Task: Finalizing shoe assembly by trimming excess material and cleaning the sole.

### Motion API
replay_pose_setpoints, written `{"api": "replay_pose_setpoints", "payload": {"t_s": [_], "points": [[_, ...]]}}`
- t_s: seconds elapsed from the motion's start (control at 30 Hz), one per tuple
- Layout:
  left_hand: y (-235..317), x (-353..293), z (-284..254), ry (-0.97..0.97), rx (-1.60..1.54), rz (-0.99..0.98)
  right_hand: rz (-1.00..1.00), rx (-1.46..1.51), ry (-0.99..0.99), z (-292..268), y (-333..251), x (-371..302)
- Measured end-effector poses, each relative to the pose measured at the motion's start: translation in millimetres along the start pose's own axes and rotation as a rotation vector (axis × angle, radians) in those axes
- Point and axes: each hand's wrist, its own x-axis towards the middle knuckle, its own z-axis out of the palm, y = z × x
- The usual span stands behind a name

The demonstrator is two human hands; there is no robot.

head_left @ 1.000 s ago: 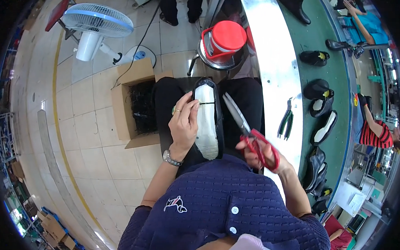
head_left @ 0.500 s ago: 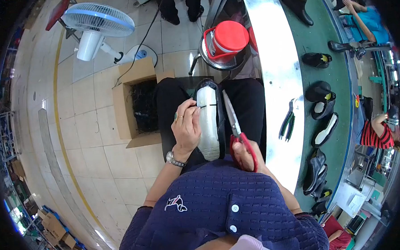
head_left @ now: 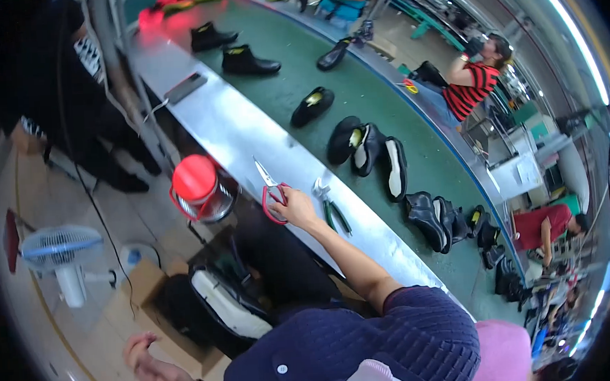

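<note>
My right hand (head_left: 297,208) is closed on the red handles of a pair of scissors (head_left: 270,180). Their blades point away over the metal ledge; whether they touch it I cannot tell. Beside this hand, pliers (head_left: 332,208) with dark green handles lie on the ledge. Across my lap rests a black shoe, its white sole (head_left: 225,301) facing up, with neither hand on it. Away to the left, my left hand (head_left: 149,364) hangs near the cardboard box, slightly blurred. Its fingers are loosely bent and apart, and I see nothing in them.
Several black shoes (head_left: 368,150) stand along a green conveyor belt (head_left: 274,100) beyond the metal ledge (head_left: 231,129). A phone (head_left: 186,88) lies on the ledge. Left are a red-lidded jug (head_left: 195,178), a fan (head_left: 62,249) and a cardboard box (head_left: 142,283). Other people sit across the belt.
My view has swung to the right. My left hand has let go of the shoe and moved out left. My right hand has carried the scissors from beside the shoe to over the ledge.
</note>
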Motion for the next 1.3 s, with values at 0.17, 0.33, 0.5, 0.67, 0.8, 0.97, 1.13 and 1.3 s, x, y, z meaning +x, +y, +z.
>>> {"api": "replay_pose_setpoints", "payload": {"t_s": [0.17,0.33,0.5,0.67,0.8,0.97,1.13,1.3], "points": [[-58,-43,9,-0.929,0.930,-0.013,-0.067,-0.050,0.167,29,26,35],[-68,-56,18,-1.162,1.186,0.127,-0.349,0.335,-0.098,5,-34,-23],[-56,-40,42,-1.374,1.342,0.051,-0.433,0.623,-0.752,32,-63,-144],[-54,-31,55,-1.555,1.270,0.417,-0.159,0.393,-0.995,14,-71,-166],[-67,-27,55,-1.778,1.259,0.377,-0.169,0.385,-0.953,14,-66,-167],[-18,4,43,-1.513,1.102,0.402,-0.179,0.490,-0.914,10,-61,-169],[37,76,15,-0.648,1.224,0.168,-0.063,0.530,-0.838,-9,-45,-151],[-49,50,-103,-0.635,1.365,-0.318,0.038,0.746,-0.369,-13,9,-117]]}}
